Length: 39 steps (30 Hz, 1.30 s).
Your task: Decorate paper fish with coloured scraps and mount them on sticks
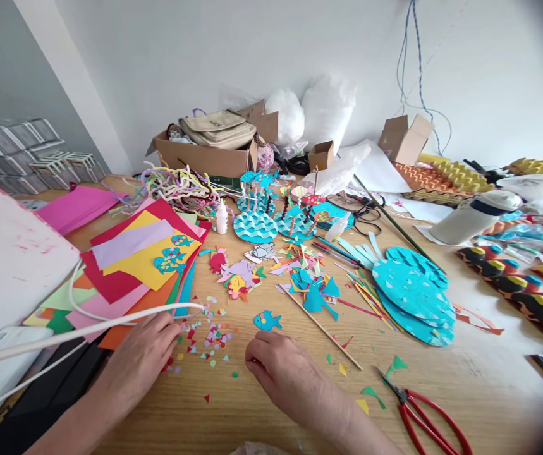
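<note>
The small blue paper fish with orange and pale spots [267,320] lies flat on the wood-grain tabletop [195,417], just beyond the knuckles of the right hand [290,373]. Handling: the fish should prove very light and flexible, easily creased at the tail and fins; hold it by the edges of the broad body — not by the narrow tail joint. The small multicoloured paper dots and triangles [215,335] are likely to scatter at a light touch and are best taken singly between fingertips.

Right hand: fingers curled inward toward the thumb, palm down; whether anything is pinched inside cannot be told. Left hand [141,347]: fingers bent and lowered at the left edge of the paper dots and triangles — fingertip contact and any held piece cannot be confirmed. Red-handled metal scissors [425,411] lie to the right, apart from both hands.
</note>
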Motion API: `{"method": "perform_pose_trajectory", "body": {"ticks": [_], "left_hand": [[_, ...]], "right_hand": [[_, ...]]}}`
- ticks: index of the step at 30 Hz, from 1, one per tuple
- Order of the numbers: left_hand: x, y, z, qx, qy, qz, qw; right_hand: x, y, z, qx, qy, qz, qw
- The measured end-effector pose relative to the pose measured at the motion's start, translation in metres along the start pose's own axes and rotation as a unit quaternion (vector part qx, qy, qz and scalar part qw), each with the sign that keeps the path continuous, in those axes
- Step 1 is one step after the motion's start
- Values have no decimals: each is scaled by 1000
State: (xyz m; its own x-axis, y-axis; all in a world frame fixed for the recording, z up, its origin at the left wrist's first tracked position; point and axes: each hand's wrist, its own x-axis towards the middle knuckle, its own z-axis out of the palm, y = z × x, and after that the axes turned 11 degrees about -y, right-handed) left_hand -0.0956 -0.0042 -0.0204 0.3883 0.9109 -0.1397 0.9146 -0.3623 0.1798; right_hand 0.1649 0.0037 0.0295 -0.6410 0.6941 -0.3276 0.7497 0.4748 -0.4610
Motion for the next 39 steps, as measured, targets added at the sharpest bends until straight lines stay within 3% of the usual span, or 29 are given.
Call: {"method": "perform_pose_trajectory", "body": {"ticks": [13, 21, 29, 33, 39], "left_hand": [[2, 11, 0, 124, -33, -24, 991], [2, 7, -4, 64, -39, -8, 997], [3, 5, 6, 78, -6, 8, 997], [5, 7, -2, 37, 3, 8, 999], [10, 33, -26, -131, 102, 46, 985]], "right_hand": [[-9, 3, 3, 37, -7, 17, 999], [-10, 7, 5, 44, -3, 22, 999], [-10, 7, 3, 43, -19, 35, 998], [-12, 9, 5, 57, -6, 31, 998], [-8, 5, 2, 180, 47, 15, 982]]}}
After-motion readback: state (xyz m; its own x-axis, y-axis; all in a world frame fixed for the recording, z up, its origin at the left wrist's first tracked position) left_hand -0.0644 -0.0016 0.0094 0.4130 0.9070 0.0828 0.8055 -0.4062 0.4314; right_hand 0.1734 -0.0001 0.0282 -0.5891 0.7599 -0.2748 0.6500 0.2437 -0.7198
